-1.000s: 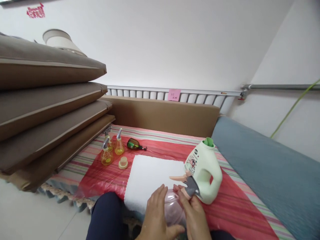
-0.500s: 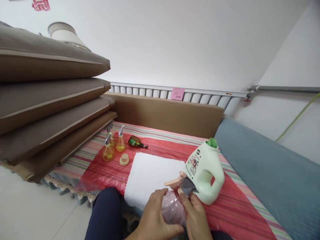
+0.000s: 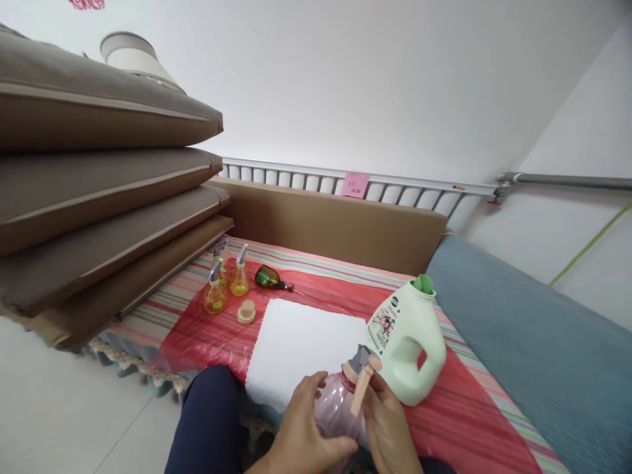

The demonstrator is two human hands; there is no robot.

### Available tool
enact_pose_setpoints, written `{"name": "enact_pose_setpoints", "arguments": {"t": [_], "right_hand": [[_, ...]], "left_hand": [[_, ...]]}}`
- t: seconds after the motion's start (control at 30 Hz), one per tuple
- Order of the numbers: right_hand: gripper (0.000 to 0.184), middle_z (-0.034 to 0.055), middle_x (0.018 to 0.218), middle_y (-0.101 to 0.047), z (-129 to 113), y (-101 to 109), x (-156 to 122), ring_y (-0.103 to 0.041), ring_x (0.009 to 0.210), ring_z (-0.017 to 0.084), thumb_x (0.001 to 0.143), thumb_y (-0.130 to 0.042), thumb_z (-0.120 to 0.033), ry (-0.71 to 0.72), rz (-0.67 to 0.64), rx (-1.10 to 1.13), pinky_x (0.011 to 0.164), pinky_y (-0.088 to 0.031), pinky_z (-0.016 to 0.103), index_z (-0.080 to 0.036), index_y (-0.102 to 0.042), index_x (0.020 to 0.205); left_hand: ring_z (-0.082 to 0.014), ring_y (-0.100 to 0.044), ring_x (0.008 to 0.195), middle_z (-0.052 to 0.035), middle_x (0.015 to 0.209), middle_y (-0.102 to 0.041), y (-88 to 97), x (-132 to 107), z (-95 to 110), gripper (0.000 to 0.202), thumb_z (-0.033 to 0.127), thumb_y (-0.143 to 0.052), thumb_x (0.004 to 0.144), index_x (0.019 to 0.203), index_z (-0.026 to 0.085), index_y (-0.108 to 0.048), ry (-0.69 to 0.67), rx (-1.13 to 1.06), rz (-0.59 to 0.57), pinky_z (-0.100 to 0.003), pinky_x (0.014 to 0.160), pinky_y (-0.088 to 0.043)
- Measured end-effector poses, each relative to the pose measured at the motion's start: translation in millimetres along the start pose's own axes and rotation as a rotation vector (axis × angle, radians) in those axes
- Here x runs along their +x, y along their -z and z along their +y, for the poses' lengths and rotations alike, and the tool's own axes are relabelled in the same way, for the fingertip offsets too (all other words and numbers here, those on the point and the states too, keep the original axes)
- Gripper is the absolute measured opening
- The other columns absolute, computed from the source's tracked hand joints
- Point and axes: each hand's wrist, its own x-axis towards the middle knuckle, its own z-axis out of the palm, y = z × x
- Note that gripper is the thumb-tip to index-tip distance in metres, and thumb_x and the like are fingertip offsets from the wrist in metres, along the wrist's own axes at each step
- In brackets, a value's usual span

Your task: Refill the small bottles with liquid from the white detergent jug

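My left hand (image 3: 307, 428) is wrapped round the clear pink body of a spray bottle (image 3: 336, 405). At its neck, my right hand (image 3: 390, 421) grips the grey and peach spray head (image 3: 359, 362), whose peach trigger (image 3: 362, 390) points down toward me. The head sits on the bottle's neck; how tightly it is screwed on cannot be seen. Just right of my hands stands a pale green jug (image 3: 417, 355) with its mouth open. Under and beyond the bottle lies a white cloth (image 3: 301, 336).
Several yellow-tinted spray bottles (image 3: 216, 297) stand at the left. Near them are a cream cap (image 3: 246, 312) and a brown pump bottle (image 3: 268, 277) on its side. Red plastic sheeting (image 3: 474, 408) covers striped fabric. Stacked cushions (image 3: 99, 178) rise at left; a brown board (image 3: 326, 220) stands behind.
My right hand has turned the spray head on the bottle's neck, so the trigger has swung from pointing left to pointing down toward me. My left hand keeps its hold on the body.
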Motion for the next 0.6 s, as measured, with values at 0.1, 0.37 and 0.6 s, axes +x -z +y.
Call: {"name": "enact_pose_setpoints", "arguments": {"t": [0.1,0.37,0.6], "right_hand": [[0.046,0.0086,0.095,-0.069,-3,-3,-1,-0.061,0.096,0.028,0.064,-0.074,-0.056,-0.053,-0.107,0.043,0.085,-0.049,0.041,-0.021,-0.068,0.092],[0.047,0.0117,0.102,-0.067,5,-7,4,-0.06,0.099,0.028,0.071,-0.065,-0.058,-0.026,0.026,-0.107,0.084,-0.049,0.039,-0.018,-0.067,0.096],[0.025,0.008,0.084,-0.067,-4,-26,-27,-0.063,0.077,0.021,0.083,-0.055,-0.039,0.299,-0.213,-0.513,0.071,-0.051,0.031,-0.019,-0.068,0.087]], "left_hand": [[-0.0297,-0.05,0.112,-0.0164,0.123,-0.052,0.5,1,-1,0.082,0.021,-0.073,0.051,0.126,0.01,-0.042,-0.024,-0.02,0.005,-0.042,0.099,-0.038],[-0.0301,-0.05,0.113,-0.0166,0.12,-0.053,29.2,27,-12,0.072,0.03,-0.069,0.063,0.125,0.009,-0.041,-0.085,0.189,0.29,-0.049,0.1,-0.037],[-0.0306,-0.052,0.113,-0.0158,0.118,-0.055,47.4,37,-23,0.069,0.04,-0.068,0.067,0.125,0.012,-0.042,-0.188,0.408,0.422,-0.049,0.097,-0.042]]}}
